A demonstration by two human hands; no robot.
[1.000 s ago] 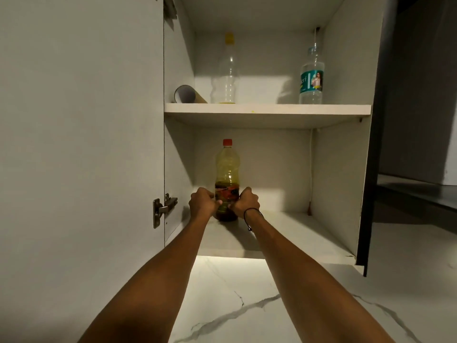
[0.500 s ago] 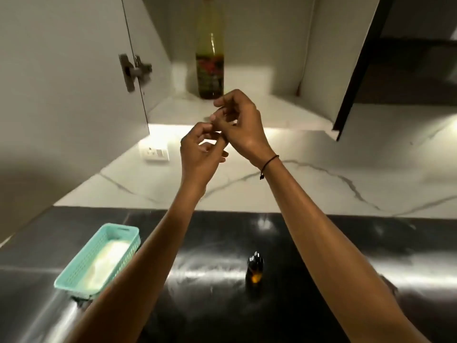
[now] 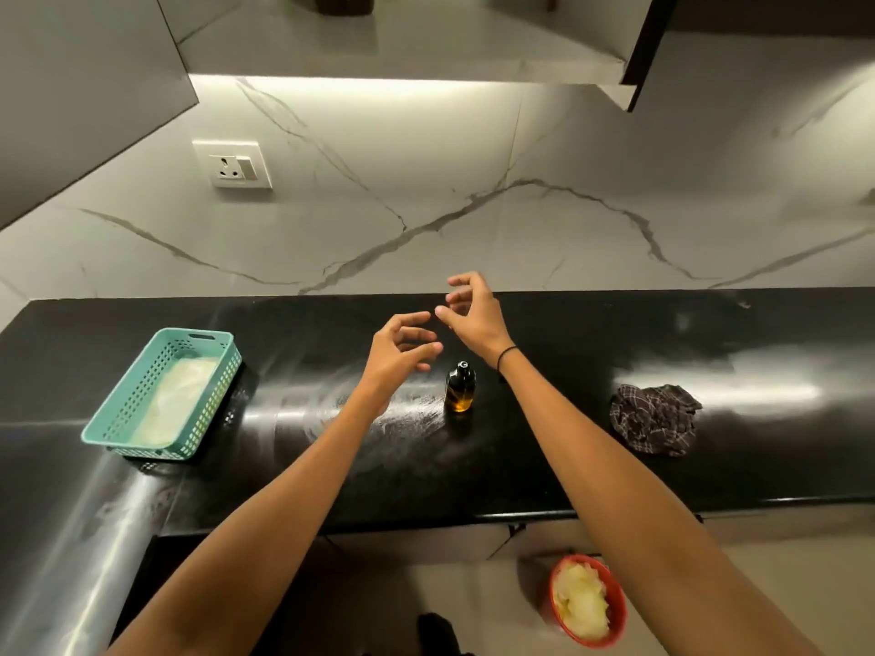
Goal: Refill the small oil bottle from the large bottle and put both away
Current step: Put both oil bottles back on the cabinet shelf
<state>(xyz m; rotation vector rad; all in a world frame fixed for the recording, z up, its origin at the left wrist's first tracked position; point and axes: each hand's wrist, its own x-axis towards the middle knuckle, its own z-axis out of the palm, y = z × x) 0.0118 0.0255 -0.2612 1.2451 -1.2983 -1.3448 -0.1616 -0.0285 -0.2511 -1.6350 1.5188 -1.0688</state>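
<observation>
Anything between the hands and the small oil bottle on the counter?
Nothing visible. The small oil bottle stands alone on the black counter, with the left hand and right hand empty just above it.

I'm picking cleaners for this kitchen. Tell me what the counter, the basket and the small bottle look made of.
Counter: polished black stone, probably granite; it mirrors the light in bright streaks.
Basket: teal moulded plastic, matte, with a perforated grid wall.
Small bottle: dark amber glass or hard plastic, glossy; cannot tell which. Cap looks black plastic.
</observation>
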